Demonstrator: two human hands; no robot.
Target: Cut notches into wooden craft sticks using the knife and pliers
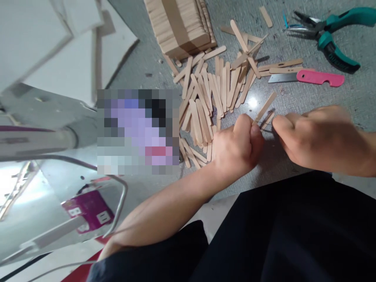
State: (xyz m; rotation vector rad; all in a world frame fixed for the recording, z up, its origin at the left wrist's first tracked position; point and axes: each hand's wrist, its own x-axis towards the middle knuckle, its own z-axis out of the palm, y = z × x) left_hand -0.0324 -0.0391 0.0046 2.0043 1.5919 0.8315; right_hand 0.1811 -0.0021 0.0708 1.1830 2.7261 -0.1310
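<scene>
My left hand [239,143] is closed, and a wooden craft stick [266,106] slants up from between its thumb and fingers. Close by on the right, my right hand [311,137] has its fingers curled in and is slightly blurred; what it grips, if anything, is hidden. A short stick piece [267,120] shows between the two hands, near the right fingertips; whether it is held or lies on the table I cannot tell. Just beyond my left hand, loose craft sticks [214,88] lie spread in an overlapping heap.
A banded bundle of sticks [188,35] sits at the back. Beyond my right hand lie a pink-handled cutter [320,77] with its blade out and teal-handled pliers [323,33]. White boards [61,51] and a purple power socket [89,211] are at left. A patch is pixelated.
</scene>
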